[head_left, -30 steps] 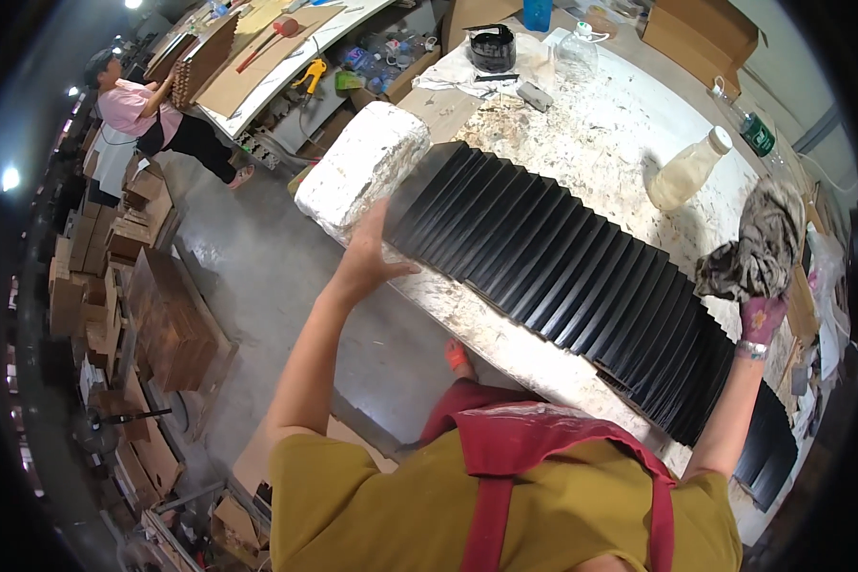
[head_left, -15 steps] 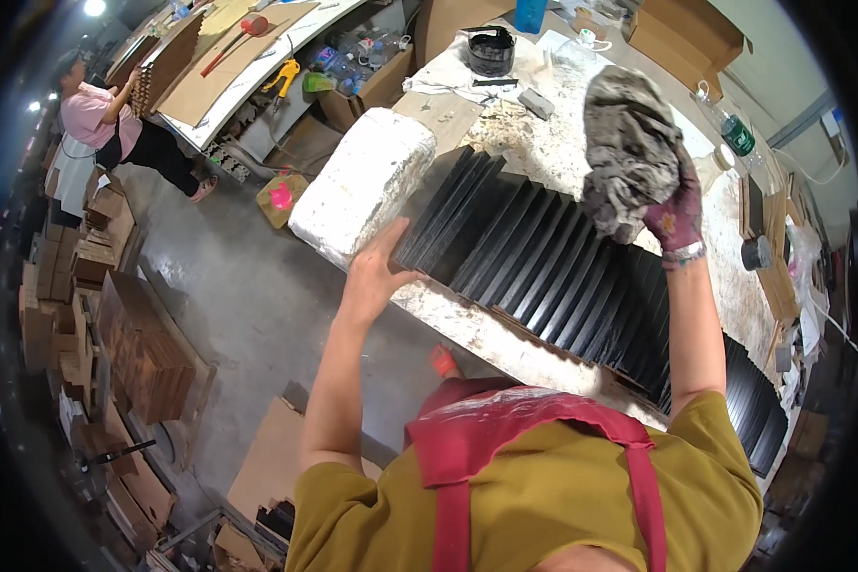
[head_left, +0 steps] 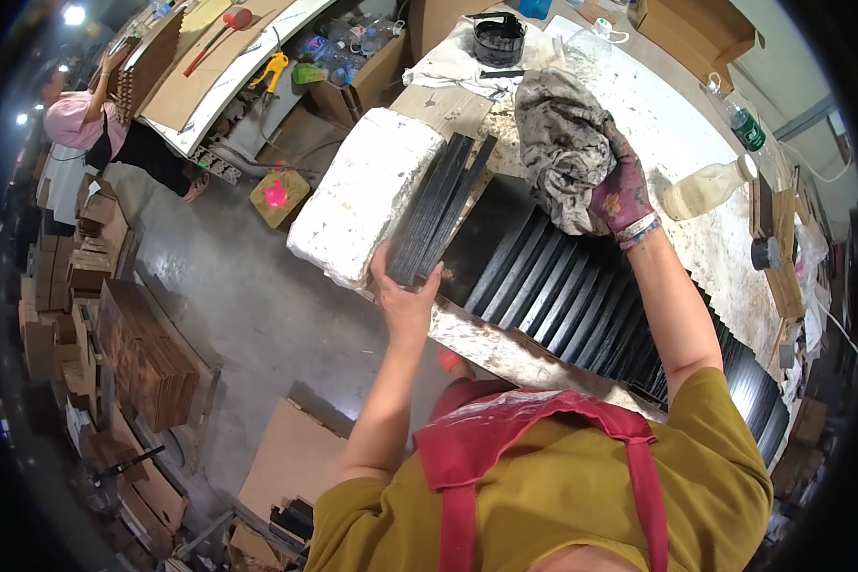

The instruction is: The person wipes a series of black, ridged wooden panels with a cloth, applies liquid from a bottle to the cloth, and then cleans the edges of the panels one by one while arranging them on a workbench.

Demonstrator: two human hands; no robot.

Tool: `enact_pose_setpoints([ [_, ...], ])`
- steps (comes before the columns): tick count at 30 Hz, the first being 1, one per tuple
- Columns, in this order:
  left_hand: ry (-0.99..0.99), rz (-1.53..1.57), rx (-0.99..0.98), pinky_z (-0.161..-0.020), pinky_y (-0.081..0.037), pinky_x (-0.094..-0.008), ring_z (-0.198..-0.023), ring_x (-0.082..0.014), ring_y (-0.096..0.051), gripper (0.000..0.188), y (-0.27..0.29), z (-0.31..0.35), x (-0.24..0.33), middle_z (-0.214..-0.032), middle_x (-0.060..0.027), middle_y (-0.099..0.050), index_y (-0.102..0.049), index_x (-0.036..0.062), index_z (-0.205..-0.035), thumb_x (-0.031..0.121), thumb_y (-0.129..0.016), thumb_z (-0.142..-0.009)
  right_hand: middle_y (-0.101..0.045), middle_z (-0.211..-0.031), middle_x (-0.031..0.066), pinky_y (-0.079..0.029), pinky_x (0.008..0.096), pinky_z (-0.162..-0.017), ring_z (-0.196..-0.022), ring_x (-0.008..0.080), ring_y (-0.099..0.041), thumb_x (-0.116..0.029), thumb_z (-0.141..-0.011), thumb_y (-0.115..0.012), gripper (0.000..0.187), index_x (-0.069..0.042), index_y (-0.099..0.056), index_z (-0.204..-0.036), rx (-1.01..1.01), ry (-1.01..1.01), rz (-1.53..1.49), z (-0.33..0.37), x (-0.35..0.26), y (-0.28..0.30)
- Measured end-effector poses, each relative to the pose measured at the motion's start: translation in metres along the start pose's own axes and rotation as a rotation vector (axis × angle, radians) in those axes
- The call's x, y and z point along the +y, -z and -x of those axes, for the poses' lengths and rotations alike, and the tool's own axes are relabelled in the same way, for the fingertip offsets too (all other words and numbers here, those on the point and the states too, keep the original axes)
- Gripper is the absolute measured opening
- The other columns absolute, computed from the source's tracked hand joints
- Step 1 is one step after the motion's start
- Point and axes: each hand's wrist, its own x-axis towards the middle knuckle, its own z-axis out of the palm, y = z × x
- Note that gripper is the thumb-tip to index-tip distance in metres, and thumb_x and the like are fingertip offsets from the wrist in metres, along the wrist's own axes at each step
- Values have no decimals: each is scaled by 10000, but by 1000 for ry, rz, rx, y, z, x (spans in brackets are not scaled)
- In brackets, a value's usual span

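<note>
- Clock directions are from the middle of the view. Nearest, at 5 o'clock, is the red apron over a mustard-coloured shirt.
- Almost in the middle, the bare left hand holds the lower end of a few black boards, with the thumb on one side and the fingers on the other.
- These few boards lean, and a gap separates their upper part from the long row of black boards, which goes along the desk from 3 toward 4 o'clock.
- At 2 o'clock, the right hand, in a purple glove, is closed around a crumpled, stained rag. The rag is over the upper edge of the row; I cannot tell if they touch.
- At 11 o'clock, just beside the few boards, lies a white block.
- Farther at 2 o'clock, a cloudy bottle stands on the desk behind the right hand.
- Between 12 and 1 o'clock, a black-smeared pot is on a white cloth.
- At the far edge, between 1 and 2 o'clock, is an open cardboard box.
- Far at 10 o'clock, a co-worker in a pink shirt stands by brown boards.
</note>
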Motion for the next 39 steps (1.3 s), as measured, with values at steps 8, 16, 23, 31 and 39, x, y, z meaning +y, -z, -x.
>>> enact_pose_setpoints([
  [8,121,-48,-82,-922,-454,-420,-1036,-359,-572,730,6,8,-22,-1139,-228,-569,-432,-17,-1279,161,-828,-693,-641,-1009,69,-539,391,-739,-886,235,-628,-237,-854,-608,312,-107,-597,-1137,-469,745,1667,9,90,-86],
  [16,64,-30,-179,-897,-455,-460,-1025,-399,-583,700,11,-5,-15,-1096,-237,-600,-442,14,-1240,221,-828,-694,-616,-871,107,-528,409,-651,-804,289,-627,-234,-834,-622,136,-140,-642,-930,-333,868,2193,-82,59,-63],
  [23,12,-80,-165,-897,-462,-451,-1030,-391,-591,702,13,-2,-27,-1103,-226,-605,-460,-7,-1243,226,-827,-693,-633,-1034,73,-531,368,-700,-868,226,-639,-161,-738,-669,256,-174,-633,-992,-861,1059,2205,-43,108,-72],
  [31,-10,-119,-138,-927,-458,-446,-1074,-369,-586,706,12,-3,-27,-1153,-215,-593,-461,-17,-1257,224,-821,-699,-631,-1037,89,-509,394,-854,-962,271,-629,-128,-769,-691,364,-125,-632,-1129,-417,912,2018,-73,41,-74],
  [39,58,-58,-183,-940,-446,-426,-1074,-348,-578,658,12,-7,-10,-1150,-199,-586,-487,-6,-1254,167,-805,-706,-613,-897,87,-528,380,-682,-786,278,-628,-135,-759,-641,137,-92,-597,-882,-364,818,2345,-71,80,-67],
])
